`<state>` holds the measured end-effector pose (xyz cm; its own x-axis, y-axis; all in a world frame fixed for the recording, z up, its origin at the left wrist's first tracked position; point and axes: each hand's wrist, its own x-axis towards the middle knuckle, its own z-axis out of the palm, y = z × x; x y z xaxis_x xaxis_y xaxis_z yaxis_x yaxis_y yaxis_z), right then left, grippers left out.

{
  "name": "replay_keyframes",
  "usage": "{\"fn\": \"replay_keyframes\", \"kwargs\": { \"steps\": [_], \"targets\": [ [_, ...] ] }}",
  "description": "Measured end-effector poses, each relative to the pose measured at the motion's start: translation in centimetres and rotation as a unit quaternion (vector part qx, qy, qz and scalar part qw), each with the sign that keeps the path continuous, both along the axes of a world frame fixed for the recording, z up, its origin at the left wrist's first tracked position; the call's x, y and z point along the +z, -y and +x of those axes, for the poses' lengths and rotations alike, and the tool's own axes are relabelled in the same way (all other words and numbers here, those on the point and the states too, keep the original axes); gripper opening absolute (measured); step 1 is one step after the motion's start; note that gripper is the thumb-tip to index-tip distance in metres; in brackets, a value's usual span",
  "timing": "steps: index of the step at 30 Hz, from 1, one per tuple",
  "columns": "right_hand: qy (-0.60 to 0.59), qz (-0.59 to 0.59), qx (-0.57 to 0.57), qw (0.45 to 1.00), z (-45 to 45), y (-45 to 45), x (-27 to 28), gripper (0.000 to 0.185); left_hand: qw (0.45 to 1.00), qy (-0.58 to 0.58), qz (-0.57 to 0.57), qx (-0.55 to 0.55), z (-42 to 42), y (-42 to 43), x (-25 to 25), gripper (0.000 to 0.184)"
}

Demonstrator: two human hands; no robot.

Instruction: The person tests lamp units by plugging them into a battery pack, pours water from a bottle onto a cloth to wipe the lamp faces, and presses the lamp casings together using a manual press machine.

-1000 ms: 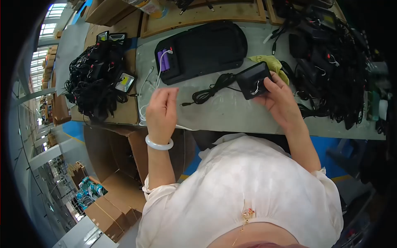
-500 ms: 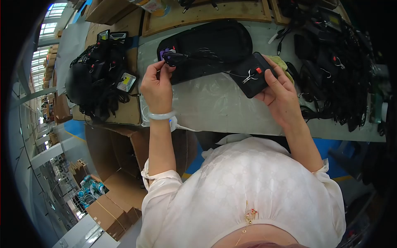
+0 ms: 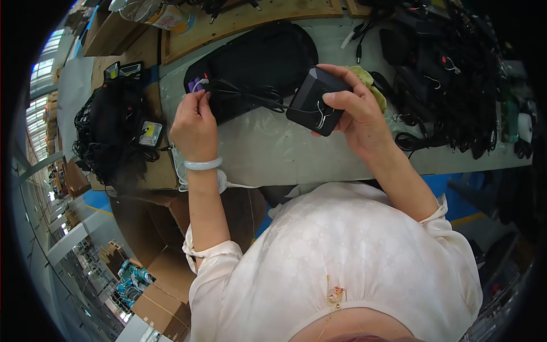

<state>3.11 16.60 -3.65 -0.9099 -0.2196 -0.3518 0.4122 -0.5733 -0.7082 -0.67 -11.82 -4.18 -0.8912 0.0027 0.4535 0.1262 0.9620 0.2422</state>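
Observation:
My right hand (image 3: 362, 117) is closed round a small black box (image 3: 310, 94), with the thumb across its face. A whitish wire hook (image 3: 323, 115) shows below the thumb. A bundled black cable (image 3: 250, 94) runs from the box towards my left hand (image 3: 194, 125). That hand's thumb and fingers are pinched at the cable's far end, beside a small purple piece (image 3: 195, 84) with a white part on it. The exact grip is partly hidden by the fingertips. Under the cable lies a large black panel (image 3: 262, 48) on the table.
Several black devices with tangled cables (image 3: 433, 114) are heaped at right, and another pile (image 3: 108, 125) sits on cardboard at left. A yellow-green cloth (image 3: 370, 85) lies behind my right hand. A wooden frame (image 3: 256, 25) is at the back. An open carton (image 3: 148, 228) stands below the table.
The view has shifted, so the table appears further left. The black box has come nearer my left hand and turned, and my right thumb now lies over its face.

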Motion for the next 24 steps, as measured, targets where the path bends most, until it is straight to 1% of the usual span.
{"fn": "replay_keyframes", "kwargs": {
  "steps": [2,5,6,8,10,11,12,13,14,15,16,17,18,19,20,21,22,23,24],
  "targets": [
    [0.006,-0.014,0.01,1.0,0.0,0.0,-0.2,0.061,1.0,-0.007,-0.016,0.0,0.1,0.0,-0.3,0.011],
    [0.0,-0.043,0.034,0.999,0.2,0.0,0.0,0.061,0.993,-0.008,-0.108,0.054,0.2,-0.3,-1.5,0.013],
    [-0.003,-0.054,0.042,0.998,0.5,0.0,0.1,0.061,0.994,0.004,-0.095,0.053,0.1,0.1,-1.4,0.012],
    [-0.036,-0.005,0.055,0.998,1.1,-0.1,-0.1,0.062,0.996,0.027,-0.068,0.048,-0.2,0.9,-1.1,0.012],
    [-0.049,0.049,0.072,0.995,2.1,-0.4,-0.3,0.062,0.996,-0.027,0.077,0.017,1.2,0.1,-0.5,0.011],
    [-0.049,0.078,0.08,0.992,2.6,-0.7,-0.3,0.063,0.987,-0.055,0.151,-0.004,1.9,-0.3,0.1,0.011],
    [-0.047,0.109,0.086,0.989,3.1,-1.0,-0.6,0.063,0.994,-0.018,0.093,-0.048,2.8,0.2,1.3,0.016],
    [-0.071,0.145,0.092,0.983,3.9,-1.3,-1.3,0.06,0.995,0.022,0.033,-0.089,4.3,0.8,2.9,0.02],
    [-0.082,0.179,0.085,0.977,4.3,-1.5,-1.4,0.06,0.979,0.1,-0.063,-0.169,6.1,0.4,5.4,0.029],
    [-0.094,0.212,0.08,0.969,4.8,-1.7,-1.4,0.06,0.941,0.172,-0.159,-0.243,7.2,-0.6,7.2,0.039],
    [-0.104,0.243,0.077,0.961,5.5,-1.7,-1.3,0.06,0.933,0.214,-0.064,-0.282,7.9,-2.1,7.5,0.049],
    [-0.128,0.236,0.093,0.959,6.1,-1.2,-0.8,0.063,0.913,0.255,0.031,-0.316,8.8,-4.0,7.5,0.06],
    [-0.191,0.255,0.114,0.941,6.3,-0.9,-0.2,0.064,0.919,0.207,0.097,-0.322,9.1,-6.2,6.1,0.079],
    [-0.253,0.272,0.136,0.919,6.6,-0.7,0.4,0.064,0.918,0.209,0.121,-0.314,9.5,-7.8,4.4,0.09],
    [-0.266,0.292,0.138,0.908,6.2,-0.9,0.8,0.058,0.898,0.269,0.216,-0.275,10.2,-8.3,2.4,0.094],
    [-0.279,0.312,0.14,0.897,5.8,-1.1,1.2,0.052,0.872,0.272,0.307,-0.268,10.2,-8.5,1.5,0.09],
    [-0.328,0.507,0.082,0.793,4.2,-2.0,0.7,0.048,0.754,0.308,0.544,-0.205,10.7,-9.3,0.5,0.076],
    [-0.356,0.674,0.021,0.647,2.3,-3.3,-0.2,0.044,0.633,0.353,0.66,-0.197,10.6,-8.7,-0.1,0.07],
    [-0.367,0.804,-0.042,0.466,1.1,-4.1,-1.0,0.039,0.495,0.387,0.757,-0.182,10.7,-8.2,-0.4,0.069]
  ]
}}
